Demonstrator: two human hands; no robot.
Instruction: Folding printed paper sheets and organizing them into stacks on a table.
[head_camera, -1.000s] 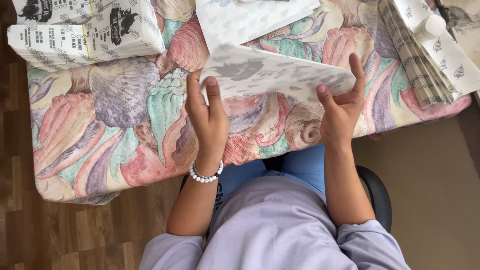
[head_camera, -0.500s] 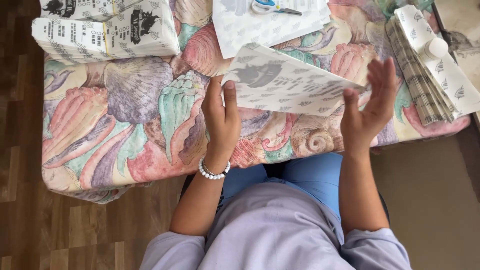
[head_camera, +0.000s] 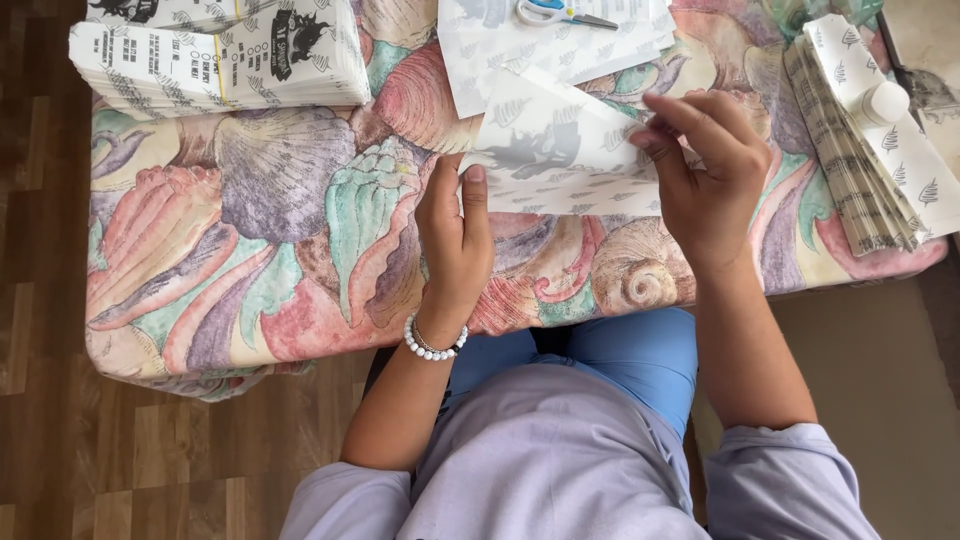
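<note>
Far left, a strip of brown wooden floor (head_camera: 40, 300); next to it, a table under a cloth printed with large seashells (head_camera: 250, 230) in pink, green and purple; at the cloth's upper left corner, a tall stack of printed white sheets (head_camera: 220, 50) with black markings, lying flat.

Nearer the middle, the left hand (head_camera: 455, 235), a white bead bracelet (head_camera: 433, 345) at its wrist, fingers together and pointing up the table, thumb and fingers pinched shut on the left edge of a white patterned paper (head_camera: 560, 160); the paper folded, raised a little off the cloth above the table's near edge, held between both hands, printed with grey leaf shapes and a dark grey figure.

Beyond it, more of the same patterned sheets (head_camera: 500, 40) lying flat at the top edge, with blue-handled scissors (head_camera: 555, 12) resting on them.

Further right, the right hand (head_camera: 710, 175), fingertips closed on the paper's upper right corner, the fold pressed between thumb and forefinger.

Far right, a fanned stack of folded papers (head_camera: 860, 170) along the table's edge; on top of it, a small white bottle (head_camera: 885, 100); below, blue trousers and lilac sleeves at the table's near side.
</note>
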